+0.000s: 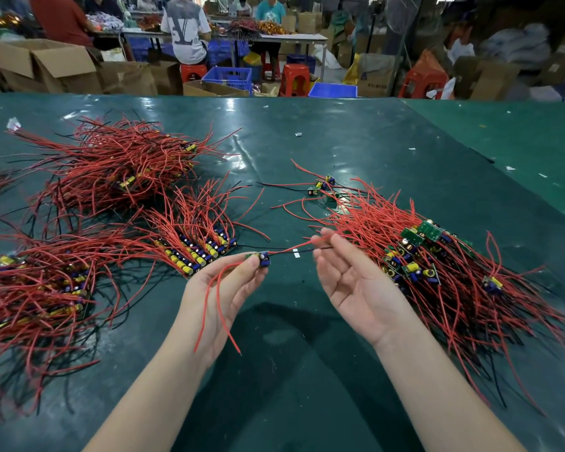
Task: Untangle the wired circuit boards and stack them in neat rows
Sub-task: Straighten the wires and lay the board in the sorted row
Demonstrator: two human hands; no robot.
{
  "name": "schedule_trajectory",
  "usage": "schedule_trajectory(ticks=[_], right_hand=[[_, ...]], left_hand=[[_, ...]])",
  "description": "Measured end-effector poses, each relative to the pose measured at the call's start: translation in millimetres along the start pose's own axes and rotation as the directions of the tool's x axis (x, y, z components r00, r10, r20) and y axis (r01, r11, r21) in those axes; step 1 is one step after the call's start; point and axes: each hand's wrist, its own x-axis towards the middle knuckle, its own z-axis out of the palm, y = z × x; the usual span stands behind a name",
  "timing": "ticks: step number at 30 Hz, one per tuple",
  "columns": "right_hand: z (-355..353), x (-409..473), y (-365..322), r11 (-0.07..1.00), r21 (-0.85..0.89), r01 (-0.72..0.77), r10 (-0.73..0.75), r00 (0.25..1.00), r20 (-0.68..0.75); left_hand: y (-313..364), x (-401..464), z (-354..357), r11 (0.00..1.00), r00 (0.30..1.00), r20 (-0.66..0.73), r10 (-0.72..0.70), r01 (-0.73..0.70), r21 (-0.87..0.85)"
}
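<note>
A single circuit board [262, 258] with blue and yellow components is held above the table [307, 141], between the two hands. The left hand [222, 288] pinches the board between thumb and fingertips, palm up. Two red leads [216, 308] hang from the board across the left palm and wrist. A red and a black wire [294, 249] run from the board to the right, carrying a small white tag. The right hand [356, 282] is palm up with fingers loosely extended; the wire ends reach its fingertips [327, 234], and whether they are pinched cannot be told.

Just right of the right hand lies a tangled heap of boards [437, 265] with red wires spread outward. Beyond it, a few loose boards [322, 185] lie apart on the table.

Left of the left hand, a neat row of boards [196, 252] lies with wires fanned away from the person. Further left is a second stacked group [43, 288], and behind it a large bundle [118, 164] of red wires.

Beyond the table stand cardboard boxes [46, 66], blue crates [229, 76] and red stools [294, 78], with seated people at another bench.
</note>
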Motion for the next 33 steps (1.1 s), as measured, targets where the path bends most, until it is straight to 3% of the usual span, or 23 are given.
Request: schedule_trajectory(ticks=[5, 10, 17, 22, 27, 33], right_hand=[[3, -2, 15, 0.974, -0.222, 0.032, -0.024, 0.999, 0.037], [3, -2, 17, 0.963, -0.266, 0.029, -0.03, 1.0, 0.001], [2, -3, 20, 0.943, -0.323, -0.084, 0.084, 0.996, -0.015], [0, -3, 20, 0.938, -0.331, -0.104, 0.104, 0.994, -0.018], [-2, -3, 17, 0.908, -0.404, -0.107, 0.11, 0.994, -0.016], [-4, -3, 17, 0.869, -0.492, -0.048, 0.05, 0.999, -0.011]], left_hand=[[-2, -4, 2, 0.996, 0.998, 0.047, 0.045, -0.048, 0.074], [-3, -7, 1, 0.976, 0.992, 0.102, 0.078, -0.097, 0.196], [-2, -13, 4, 0.914, 0.977, 0.145, 0.159, -0.201, 0.353], [-1, -15, 5, 0.892, 0.967, 0.167, 0.193, -0.244, 0.38], [-4, -12, 2, 0.926, 0.985, 0.124, 0.122, -0.158, 0.343], [-8, -6, 4, 0.993, 0.997, 0.048, -0.063, 0.058, 0.101]])
